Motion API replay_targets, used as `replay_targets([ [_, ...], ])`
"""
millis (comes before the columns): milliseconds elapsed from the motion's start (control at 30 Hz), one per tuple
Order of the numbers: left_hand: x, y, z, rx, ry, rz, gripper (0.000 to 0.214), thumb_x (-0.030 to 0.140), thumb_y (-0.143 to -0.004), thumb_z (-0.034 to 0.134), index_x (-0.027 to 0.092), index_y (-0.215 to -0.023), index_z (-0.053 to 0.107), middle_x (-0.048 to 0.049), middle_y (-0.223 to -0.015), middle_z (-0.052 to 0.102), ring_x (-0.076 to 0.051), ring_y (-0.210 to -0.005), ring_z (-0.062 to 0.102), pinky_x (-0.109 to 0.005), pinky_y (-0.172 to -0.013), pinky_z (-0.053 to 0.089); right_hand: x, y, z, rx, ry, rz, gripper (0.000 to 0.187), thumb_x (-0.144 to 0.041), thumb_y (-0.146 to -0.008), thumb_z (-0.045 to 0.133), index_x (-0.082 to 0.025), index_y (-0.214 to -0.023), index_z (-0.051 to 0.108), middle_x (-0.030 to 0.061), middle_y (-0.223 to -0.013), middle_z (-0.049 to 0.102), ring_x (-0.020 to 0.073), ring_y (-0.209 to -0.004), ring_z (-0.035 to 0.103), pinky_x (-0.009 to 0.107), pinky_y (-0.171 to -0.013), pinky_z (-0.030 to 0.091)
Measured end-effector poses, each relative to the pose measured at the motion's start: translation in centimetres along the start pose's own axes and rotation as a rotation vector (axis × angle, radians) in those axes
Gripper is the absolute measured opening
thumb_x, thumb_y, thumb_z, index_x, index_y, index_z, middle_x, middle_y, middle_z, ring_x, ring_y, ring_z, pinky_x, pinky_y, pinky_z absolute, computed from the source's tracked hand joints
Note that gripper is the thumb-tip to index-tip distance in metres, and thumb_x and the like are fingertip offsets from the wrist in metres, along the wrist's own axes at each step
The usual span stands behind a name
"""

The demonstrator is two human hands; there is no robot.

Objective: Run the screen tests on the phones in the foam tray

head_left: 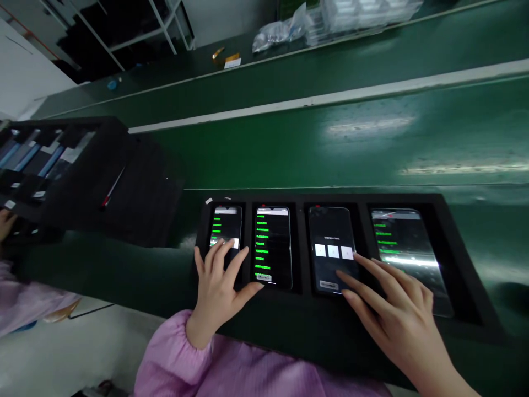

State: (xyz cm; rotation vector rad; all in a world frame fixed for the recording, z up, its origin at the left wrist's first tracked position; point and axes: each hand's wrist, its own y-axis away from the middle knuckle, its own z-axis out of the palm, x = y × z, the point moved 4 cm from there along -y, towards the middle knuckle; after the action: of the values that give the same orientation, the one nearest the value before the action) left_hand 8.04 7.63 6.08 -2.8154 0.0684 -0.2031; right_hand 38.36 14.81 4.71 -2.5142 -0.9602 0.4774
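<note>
Several smartphones lie face up in the slots of a black foam tray (303, 248). Over the leftmost phone (225, 220) my left hand (221, 284) is spread, fingertips at its screen and thumb reaching toward the second phone (273, 242). Both of those screens show lines of green text. The third phone (330, 223) reads "Vibrator test" above three white buttons. My right hand (397, 303) is open, its index finger by the rightmost button and other digits over the lower screen. It partly hides the fourth phone (405, 237), which shows green text and glare.
Left of the tray stands a stack of black foam trays (136, 182) with a red-tipped pen (112, 190) on it. A co-worker's hand (5, 223) is at the left edge. Behind the green bench run a white strip (309, 101) and clear plastic packaging (285, 30).
</note>
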Motion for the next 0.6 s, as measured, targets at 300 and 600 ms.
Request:
replay_targets([
  [300,2.3,-1.8,1.4,-0.058,-0.033,0.004,0.06,0.068,-0.103,0.053,0.031,-0.149,0.062,-0.0129,-0.159,0.054,-0.036,-0.152,0.041,-0.072,-0.132,-0.002,-0.1,-0.5,-0.3,0.023,-0.007,0.02,0.025,-0.03,-0.111,0.054,-0.022,-0.115,0.077,0.0158,-0.138,0.069,0.0359,-0.123,0.062,0.052,-0.096,0.042],
  [600,2.6,1.0,1.2,0.036,-0.007,0.165,0.047,0.05,-0.104,0.06,0.019,-0.14,0.066,-0.0151,-0.145,0.061,-0.031,-0.142,0.049,-0.06,-0.137,0.002,-0.3,-0.6,-0.5,0.048,-0.069,0.153,0.025,-0.034,-0.112,0.054,-0.026,-0.114,0.078,0.0094,-0.139,0.071,0.028,-0.127,0.061,0.048,-0.106,0.04],
])
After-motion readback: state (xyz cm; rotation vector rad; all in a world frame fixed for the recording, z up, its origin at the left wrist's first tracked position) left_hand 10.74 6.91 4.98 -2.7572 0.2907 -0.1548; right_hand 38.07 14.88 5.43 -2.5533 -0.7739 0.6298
